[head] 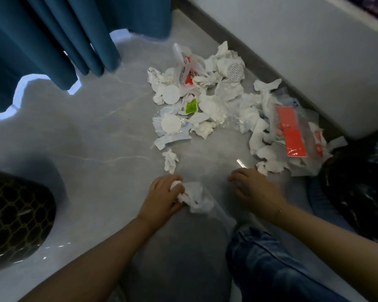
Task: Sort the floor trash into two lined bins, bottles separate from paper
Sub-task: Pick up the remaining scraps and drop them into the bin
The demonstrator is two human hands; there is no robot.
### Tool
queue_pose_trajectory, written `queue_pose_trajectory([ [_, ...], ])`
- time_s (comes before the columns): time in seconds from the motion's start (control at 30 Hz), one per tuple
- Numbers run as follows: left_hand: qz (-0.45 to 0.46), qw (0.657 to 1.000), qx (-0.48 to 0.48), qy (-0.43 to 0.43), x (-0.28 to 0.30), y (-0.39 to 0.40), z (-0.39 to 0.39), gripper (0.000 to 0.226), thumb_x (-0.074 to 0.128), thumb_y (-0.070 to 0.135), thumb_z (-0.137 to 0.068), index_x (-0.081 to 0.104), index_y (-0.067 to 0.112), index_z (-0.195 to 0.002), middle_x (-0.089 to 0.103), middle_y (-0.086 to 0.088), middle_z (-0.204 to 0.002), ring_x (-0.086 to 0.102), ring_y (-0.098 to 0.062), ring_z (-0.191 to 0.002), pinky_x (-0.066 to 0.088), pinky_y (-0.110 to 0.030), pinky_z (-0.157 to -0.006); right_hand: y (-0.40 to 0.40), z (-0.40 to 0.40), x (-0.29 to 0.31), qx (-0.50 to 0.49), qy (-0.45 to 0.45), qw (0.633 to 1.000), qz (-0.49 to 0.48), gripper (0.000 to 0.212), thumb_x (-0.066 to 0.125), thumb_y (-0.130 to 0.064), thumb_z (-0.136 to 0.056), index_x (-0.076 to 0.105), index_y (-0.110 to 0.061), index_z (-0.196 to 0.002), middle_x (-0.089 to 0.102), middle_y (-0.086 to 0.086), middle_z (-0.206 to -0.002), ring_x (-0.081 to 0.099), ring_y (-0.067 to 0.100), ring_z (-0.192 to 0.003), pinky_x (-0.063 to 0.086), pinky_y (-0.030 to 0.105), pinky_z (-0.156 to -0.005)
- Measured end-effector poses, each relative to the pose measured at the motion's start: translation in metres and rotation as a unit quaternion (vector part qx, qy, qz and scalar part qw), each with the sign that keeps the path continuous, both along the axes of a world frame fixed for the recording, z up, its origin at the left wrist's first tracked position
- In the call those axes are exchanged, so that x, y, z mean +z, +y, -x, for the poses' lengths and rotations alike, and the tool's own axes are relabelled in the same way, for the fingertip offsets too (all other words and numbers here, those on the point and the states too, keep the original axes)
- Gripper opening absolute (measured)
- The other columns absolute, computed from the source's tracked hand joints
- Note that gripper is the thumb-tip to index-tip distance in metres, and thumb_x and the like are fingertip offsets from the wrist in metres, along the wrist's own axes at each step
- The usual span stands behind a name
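Observation:
A heap of trash lies on the grey floor (96, 149): crumpled white tissues (216, 105), round white pads, torn wrappers and a clear packet with a red card (290, 131). One loose tissue (170, 160) lies apart, nearer to me. My left hand (164, 197) grips a crumpled white tissue wad (196, 197) low over the floor. My right hand (251, 186) hovers beside the heap's near edge with bent fingers, and I see nothing in it. No bottle shows in the heap.
A dark bin with a honeycomb pattern (15, 214) stands at the left edge. A black-lined bin (358, 192) sits at the right, close to the heap. Blue curtains (52, 40) hang at the back left, a white furniture base (314, 62) behind the heap. My jeans-clad knee (271, 269) is below.

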State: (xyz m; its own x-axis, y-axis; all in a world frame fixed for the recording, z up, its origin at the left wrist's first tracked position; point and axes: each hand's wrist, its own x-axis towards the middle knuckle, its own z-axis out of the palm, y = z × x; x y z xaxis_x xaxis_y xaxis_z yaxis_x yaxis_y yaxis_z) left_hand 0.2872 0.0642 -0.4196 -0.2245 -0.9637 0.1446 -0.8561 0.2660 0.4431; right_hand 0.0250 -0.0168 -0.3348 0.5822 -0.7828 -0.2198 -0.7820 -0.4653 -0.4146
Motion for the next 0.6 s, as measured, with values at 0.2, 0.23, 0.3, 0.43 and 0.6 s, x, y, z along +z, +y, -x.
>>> queue_pose_trajectory([
  [0.2,-0.026,0.996,0.043,0.074,0.003,-0.005,0.012,0.024,0.057,0.041,-0.078,0.045,0.02,-0.072,0.043,0.005,-0.093,0.04,-0.015,-0.085,0.026,-0.027,-0.07,0.007,0.015,-0.013,-0.142,-0.086,0.985,0.037,0.023,0.055,-0.021,-0.088,0.064,-0.014,-0.108,0.058,0.003,-0.115,0.053,0.023,-0.107,0.04,0.028,-0.088],
  [0.23,-0.033,0.993,0.057,0.101,0.004,-0.008,0.015,0.03,0.058,0.042,-0.079,0.047,0.017,-0.067,0.045,0.003,-0.088,0.039,-0.013,-0.08,0.025,-0.026,-0.067,0.007,0.015,-0.013,-0.167,-0.099,0.98,0.045,0.023,0.056,-0.019,-0.087,0.063,-0.013,-0.108,0.057,0.004,-0.117,0.051,0.023,-0.109,0.04,0.03,-0.091],
  [0.3,-0.036,0.985,0.076,0.151,0.01,-0.015,0.023,0.038,0.06,0.04,-0.079,0.049,0.009,-0.06,0.048,-0.002,-0.082,0.039,-0.01,-0.075,0.029,-0.025,-0.063,0.007,0.018,-0.012,-0.211,-0.109,0.97,0.059,0.025,0.061,-0.012,-0.085,0.062,-0.013,-0.111,0.054,0.007,-0.123,0.046,0.024,-0.115,0.043,0.038,-0.096],
  [0.43,-0.025,0.97,0.096,0.22,0.026,-0.025,0.036,0.011,0.056,0.021,-0.074,0.049,0.015,-0.069,0.05,0.007,-0.097,0.047,-0.007,-0.082,0.038,-0.019,-0.067,0.008,0.023,-0.003,-0.212,-0.081,0.962,0.152,0.038,0.068,-0.005,-0.075,0.061,-0.014,-0.112,0.051,0.011,-0.124,0.044,0.028,-0.114,0.045,0.049,-0.091],
  [0.6,-0.011,0.964,0.108,0.244,0.044,-0.049,0.026,0.036,0.058,-0.003,-0.063,0.053,0.023,-0.087,0.058,0.004,-0.115,0.053,-0.008,-0.104,0.039,-0.011,-0.083,-0.017,0.025,0.014,-0.256,-0.042,0.926,0.274,0.056,0.069,-0.017,-0.072,0.053,-0.018,-0.125,0.035,0.012,-0.141,0.03,0.032,-0.131,0.029,0.048,-0.106],
])
